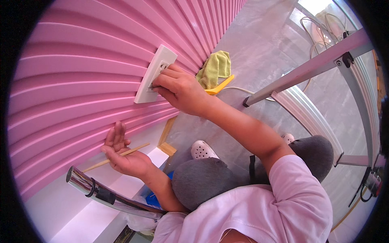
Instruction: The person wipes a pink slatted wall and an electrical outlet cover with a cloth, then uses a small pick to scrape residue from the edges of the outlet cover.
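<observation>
A white wall socket plate [155, 74] is mounted on the pink fluted wall panel [91, 70]. My right hand [182, 88] reaches up to it, thumb and fingers pinched together against its lower half. A thin dark bit shows at those fingertips, but the fingers hide whether they grip anything. Above them, socket slots [164, 65] are visible in the plate. Lower and to the left, my left hand [127, 156] is palm up with its fingers loosely curled. A slim wooden stick [138, 148], like a chopstick, lies across that palm, held by the thumb.
A chrome tube [121, 203] with a black band slants below my left hand. On the floor lie a green cloth [217, 68], a yellow handle [221, 86] and a pale cable [240, 89]. An aluminium ladder [297, 71] stands to the right, by my knees.
</observation>
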Available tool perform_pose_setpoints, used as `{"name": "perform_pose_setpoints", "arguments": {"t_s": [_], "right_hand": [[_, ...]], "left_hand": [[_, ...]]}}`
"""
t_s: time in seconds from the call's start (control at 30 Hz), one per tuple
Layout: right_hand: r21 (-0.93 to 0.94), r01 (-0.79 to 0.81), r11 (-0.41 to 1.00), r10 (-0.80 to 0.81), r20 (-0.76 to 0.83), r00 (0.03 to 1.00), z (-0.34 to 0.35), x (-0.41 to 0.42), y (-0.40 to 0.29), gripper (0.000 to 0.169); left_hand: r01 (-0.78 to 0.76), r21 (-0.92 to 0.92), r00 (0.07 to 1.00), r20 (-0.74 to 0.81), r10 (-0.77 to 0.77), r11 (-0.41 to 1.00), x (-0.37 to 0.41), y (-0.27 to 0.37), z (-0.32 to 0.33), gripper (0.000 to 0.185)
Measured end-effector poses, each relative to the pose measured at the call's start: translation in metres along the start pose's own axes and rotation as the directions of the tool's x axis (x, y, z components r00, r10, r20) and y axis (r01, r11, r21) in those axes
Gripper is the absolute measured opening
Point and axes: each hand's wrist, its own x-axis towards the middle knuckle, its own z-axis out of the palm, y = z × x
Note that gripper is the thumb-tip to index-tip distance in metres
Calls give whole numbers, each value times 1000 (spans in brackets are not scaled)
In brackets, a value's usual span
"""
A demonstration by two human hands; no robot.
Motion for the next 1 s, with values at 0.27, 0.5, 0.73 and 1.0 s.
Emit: {"name": "perform_pose_setpoints", "arguments": {"t_s": [0.27,0.5,0.73,1.0], "right_hand": [[-46,76,996,-74,42,996,0,-3,5,14],[40,-14,999,14,0,1000,-5,-1,7,14],[32,69,997,-69,-1,998,0,-2,10,13],[39,34,999,-34,-2,999,-3,-3,12,18]], "left_hand": [[17,40,1000,6,-17,999,-2,1,1,47],[11,18,1000,2,-11,1000,-2,2,2,48],[5,7,1000,11,-5,1000,-1,1,-2,47],[9,-2,1000,18,-9,1000,-1,2,0,46]]}}
